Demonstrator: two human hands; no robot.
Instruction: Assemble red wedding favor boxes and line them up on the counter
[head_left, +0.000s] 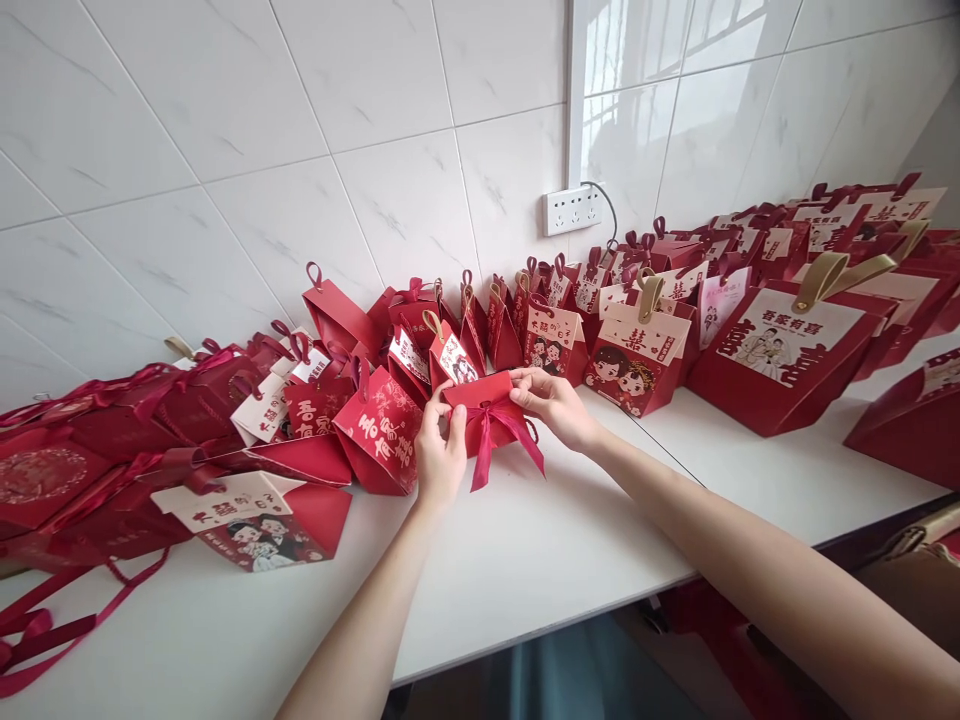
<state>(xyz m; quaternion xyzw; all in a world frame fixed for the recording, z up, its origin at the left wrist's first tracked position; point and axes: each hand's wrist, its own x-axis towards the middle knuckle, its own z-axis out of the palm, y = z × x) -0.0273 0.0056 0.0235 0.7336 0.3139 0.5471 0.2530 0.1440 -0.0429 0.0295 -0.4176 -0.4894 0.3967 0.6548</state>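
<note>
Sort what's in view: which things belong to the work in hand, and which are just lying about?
Work in hand:
- Small red box, held by the left hand and right hand
- Ribbon bow on its front

Apparently just lying about:
- Boxes at the left
- Boxes at the right
- Wall socket

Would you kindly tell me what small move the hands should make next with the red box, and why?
Perhaps hold the red box with the left hand and smooth its ribbon with the right hand: both hands grip the box near its upper corners, and the ribbon's two tails hang splayed apart in front.
</note>
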